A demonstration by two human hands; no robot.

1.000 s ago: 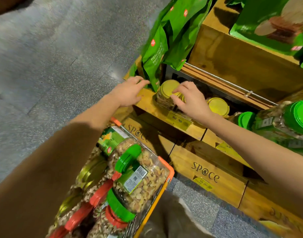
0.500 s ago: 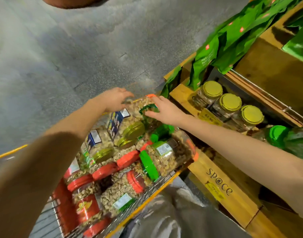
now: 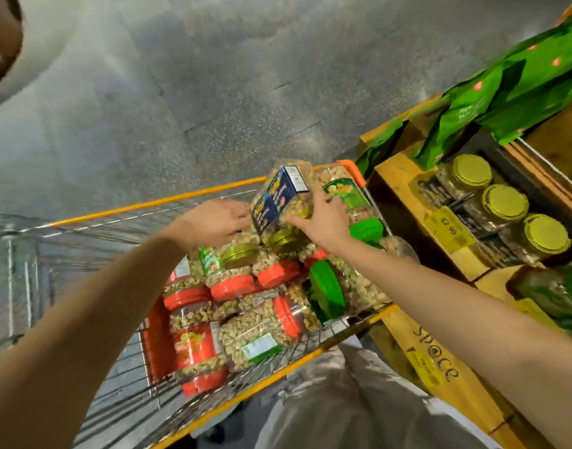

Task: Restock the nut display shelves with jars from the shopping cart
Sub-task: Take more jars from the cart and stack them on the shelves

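grey speckled floor (image 3: 213,92) is spreading out under everything. the shopping cart (image 3: 148,207) is standing on it, just beside the wooden shelf (image 3: 404,189). the cart is holding a heap of nut jars lying on their sides, some with red lids (image 3: 232,286) and some with green lids (image 3: 330,293).

the right hand (image 3: 326,222) is wrapping its fingers over the blue-label jar (image 3: 279,196) and holding it at the top of the heap, near the far corner of the cart. the jar is tilting. the left hand (image 3: 210,223) is reaching in from the other side with fairly straight fingers, tips right at the jar's side. i cannot tell if they are pressing on it. so the hands are sitting apart with the jar between them.

on the shelf, three yellow-lid jars (image 3: 505,202) are standing in a row under the green bags (image 3: 472,105).

here is what could be going wrong, i think. the jar is looking big and smooth, and only one hand is really gripping it, so it could be slipping and dropping onto the heap or the floor. lifting it could be making the loose jars under it roll. swinging it to the shelf could be bumping the cart's orange corner or knocking the standing jars over.
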